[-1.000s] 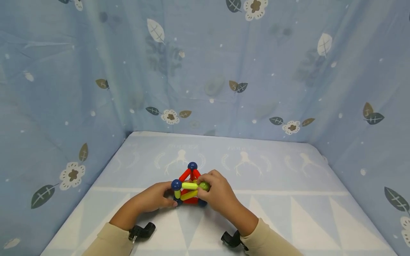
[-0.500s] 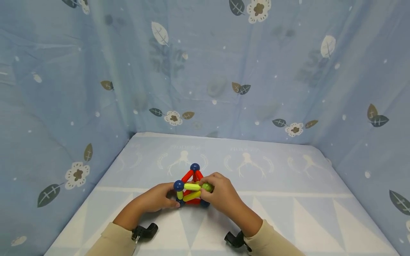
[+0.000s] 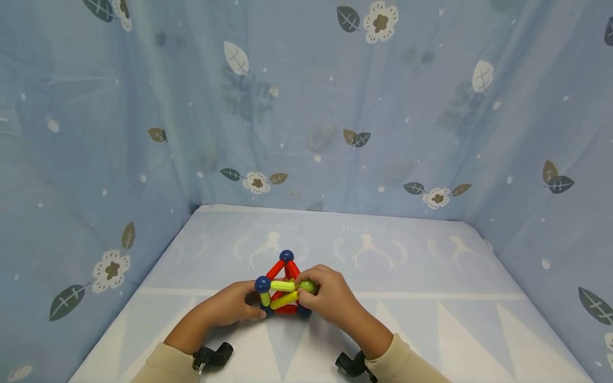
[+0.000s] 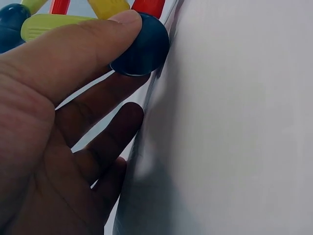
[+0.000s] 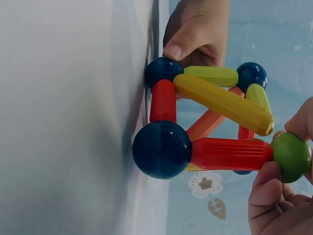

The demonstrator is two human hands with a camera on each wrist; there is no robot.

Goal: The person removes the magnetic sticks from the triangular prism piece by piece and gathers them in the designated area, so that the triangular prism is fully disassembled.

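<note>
A frame of red, yellow and yellow-green rods joined by blue balls stands on the table. My left hand point(image 3: 231, 304) grips its lower left blue ball point(image 4: 142, 46), thumb on the near side. My right hand point(image 3: 330, 295) pinches a green ball point(image 5: 290, 156) at the upper right corner. In the right wrist view a red rod point(image 5: 230, 153) runs from that green ball to a large blue ball point(image 5: 162, 149) at the table. A yellow rod point(image 5: 222, 102) starts at the left-held ball, and its other end stands apart from the green ball.
The table point(image 3: 407, 324) has a triangle-patterned cover. Blue patterned cloth point(image 3: 306, 106) hangs behind it and at both sides. Black wrist cameras, left point(image 3: 214, 355) and right point(image 3: 351, 365), sit at the two sleeves.
The head view has shifted slightly. Both hands keep their hold on the frame, with little visible change in its shape.
</note>
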